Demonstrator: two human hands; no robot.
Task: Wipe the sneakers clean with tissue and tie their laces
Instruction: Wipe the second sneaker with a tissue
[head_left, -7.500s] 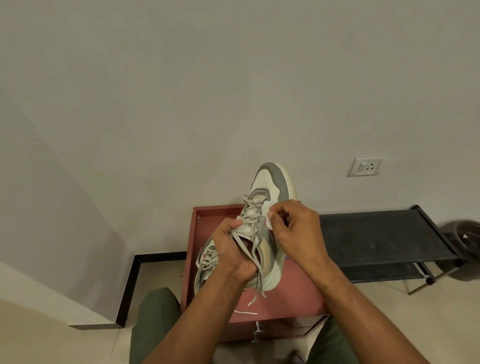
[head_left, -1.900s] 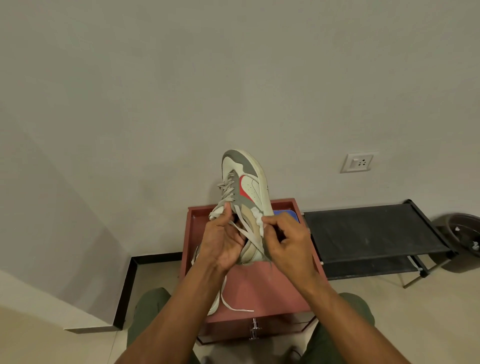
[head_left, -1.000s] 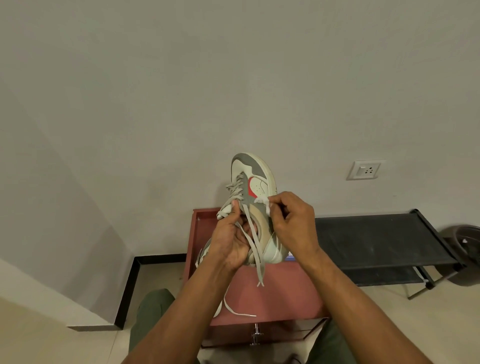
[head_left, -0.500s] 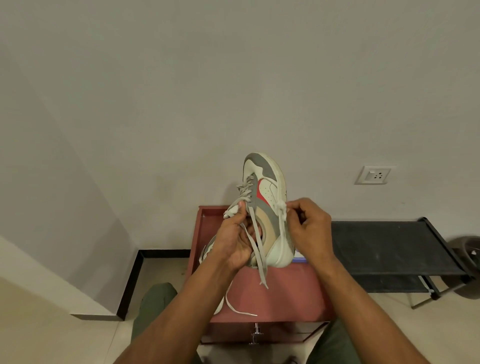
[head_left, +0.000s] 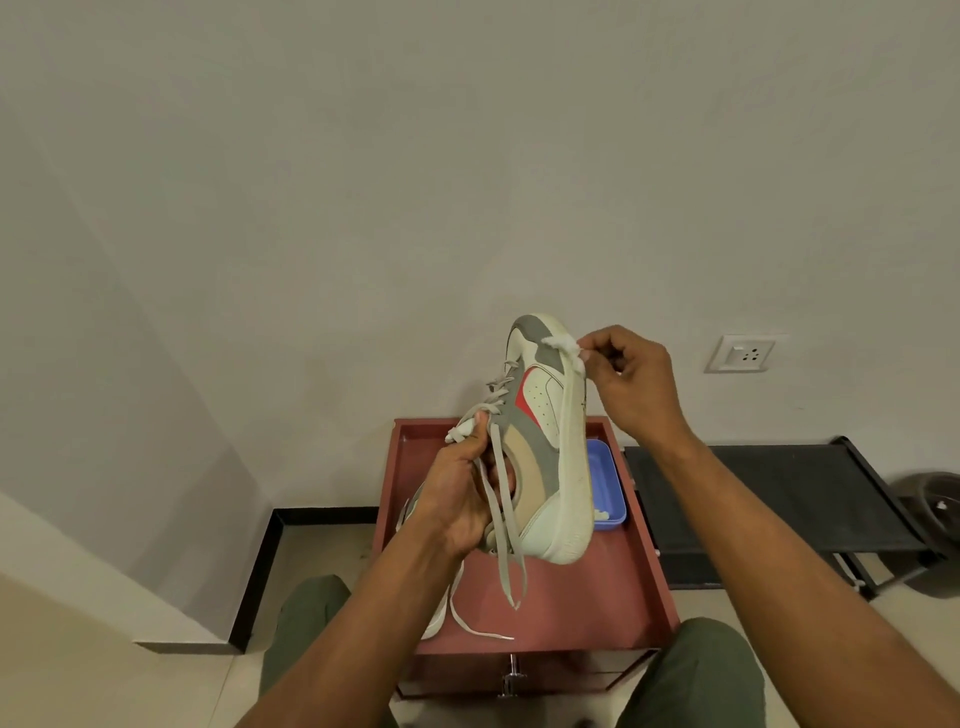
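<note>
Your right hand (head_left: 631, 382) has slid the pinched tissue (head_left: 563, 347) from the sneaker (head_left: 545, 441)'s side up to its toe. Your left hand (head_left: 460, 499) grips the tongue, holding the grey-and-cream sneaker, laces dangling, above the red table (head_left: 597, 587).

Sneakers: two, one sneaker (head_left: 545, 447) raised and a second sneaker (head_left: 436, 618) (mostly hidden) on the tabletop (head_left: 571, 597). Hands: two, left hand (head_left: 462, 499) and right hand (head_left: 631, 382). Tissue wad (head_left: 563, 345): one. Blue tray (head_left: 605, 483): one. Wall socket (head_left: 743, 354): one.
</note>
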